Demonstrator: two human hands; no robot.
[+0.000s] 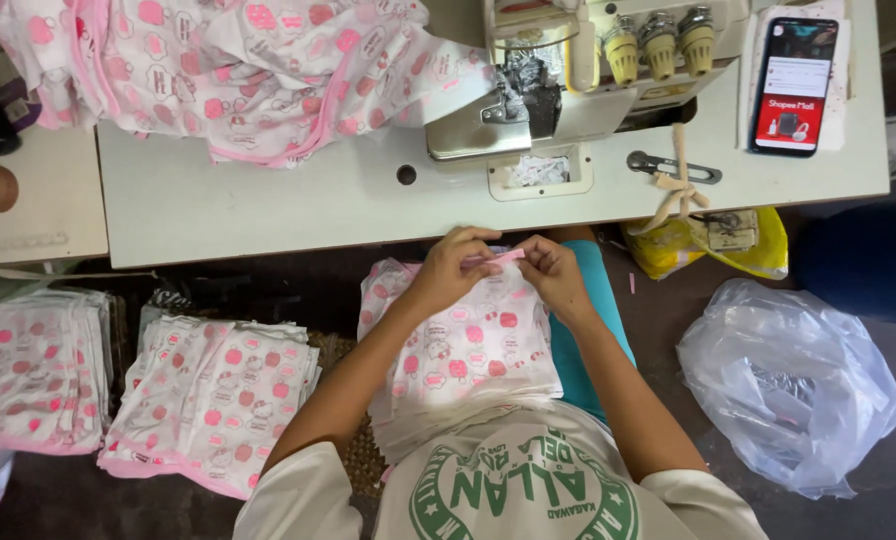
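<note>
— Printed cloth piece (465, 345) lies on our lap; its pink trim (505, 257) runs left-right along the top edge
— Both hands meet there: left fingers (471, 262) and right fingers (536, 262) pinched closed on it, equally near

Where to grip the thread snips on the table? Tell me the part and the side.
Grip the thread snips at the looped left end, coming from above. They lie flat with that end bare, while a tan cord is tied across the middle, so a mid grip would likely snag.

One head-worn camera looks steeply down, close over the lap and the sewing table (268, 200) edge beyond.
</note>
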